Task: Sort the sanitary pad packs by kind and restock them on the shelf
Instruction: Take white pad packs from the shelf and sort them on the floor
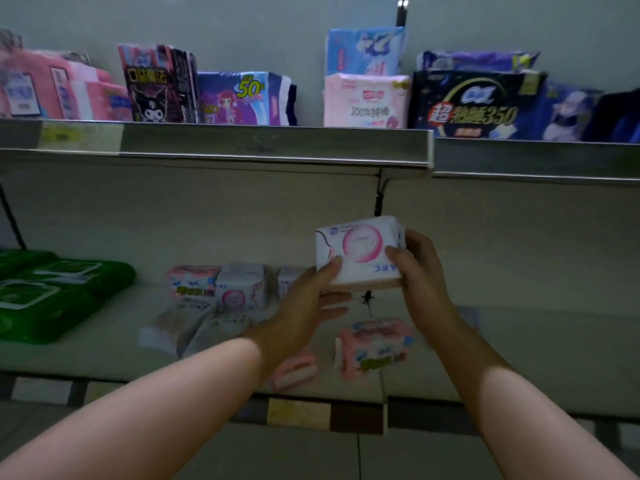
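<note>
Both hands hold one white pad pack with a pink circle [360, 247] above the lower shelf [86, 351]. My left hand [304, 303] grips its lower left corner, thumb on the front. My right hand [419, 268] grips its right end. Below, a matching white pack [240, 289] stands at the back beside a pink pack [192, 280]. Pale packs [197, 327] lie flat in front of them. A pink pack [375, 344] lies right of my left wrist, and another pink one [296, 370] sits partly under my left forearm.
Green wipe packs [52, 292] are stacked at the lower shelf's left. The upper shelf [242, 140] carries pink packs [59, 88], a black pack [156, 84], purple [242, 98], pale pink [365, 102] and dark blue packs [474, 105]. Bare shelf lies to the lower right.
</note>
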The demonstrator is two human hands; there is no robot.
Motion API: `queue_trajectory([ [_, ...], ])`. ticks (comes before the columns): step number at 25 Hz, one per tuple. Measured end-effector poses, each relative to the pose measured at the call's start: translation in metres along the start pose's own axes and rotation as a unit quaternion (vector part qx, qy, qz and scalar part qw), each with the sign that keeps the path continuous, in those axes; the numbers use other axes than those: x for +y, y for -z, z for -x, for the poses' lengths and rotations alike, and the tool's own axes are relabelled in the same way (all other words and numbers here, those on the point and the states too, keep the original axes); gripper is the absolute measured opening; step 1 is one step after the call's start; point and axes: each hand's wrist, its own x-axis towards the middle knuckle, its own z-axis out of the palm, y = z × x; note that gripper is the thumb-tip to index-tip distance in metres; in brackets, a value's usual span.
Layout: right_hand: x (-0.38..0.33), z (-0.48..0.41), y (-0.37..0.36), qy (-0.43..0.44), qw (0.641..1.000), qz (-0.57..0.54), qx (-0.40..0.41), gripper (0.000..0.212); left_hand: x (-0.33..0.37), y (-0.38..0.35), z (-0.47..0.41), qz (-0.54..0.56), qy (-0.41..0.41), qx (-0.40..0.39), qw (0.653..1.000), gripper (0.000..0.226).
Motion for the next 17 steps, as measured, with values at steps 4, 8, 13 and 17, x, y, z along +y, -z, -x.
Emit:
queue_trajectory([
  [4, -0.002, 0.044, 0.035, -0.033, 0.996, -0.02, -0.077, 0.047, -0.018, -0.024, 0.048, 0.035, -0.062, 0.037, 0.997, 0.024],
  [8, -0.004, 0.08, 0.05, -0.108, 0.99, 0.018, -0.091, 0.068, -0.041, -0.026, 0.094, 0.006, -0.064, 0.052, 0.997, 0.041],
  [13, -0.02, 0.11, 0.047, -0.096, 0.987, 0.053, -0.119, 0.038, -0.045, -0.019, 0.133, -0.021, -0.074, 0.034, 0.996, 0.043],
  [17, -0.037, 0.127, 0.028, -0.094, 0.988, 0.029, -0.122, 0.037, -0.038, -0.004, 0.157, 0.025, -0.017, 0.021, 0.999, 0.059],
])
